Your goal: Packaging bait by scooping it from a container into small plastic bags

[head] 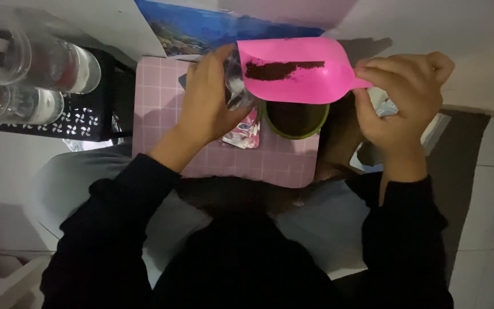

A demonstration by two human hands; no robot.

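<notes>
Pink scoop (298,71), carrying dark soil, is pinched by the right hand (401,97) above the green pot (295,120) at the pink mat's (161,91) far edge; the left hand (210,94) is wrapped around a clear container (236,86). Tilted carelessly, soil could be spilled onto the mat.

The scoop (301,71) is bright pink and carries a dark brown streak of powder (278,70). The pot (295,119) has a green rim. The mat (270,157) shows a pink grid pattern. The picture (201,28) is blue. The sleeves (107,229) are black. The rack (87,117) is black with white pinwheel cut-outs.
</notes>
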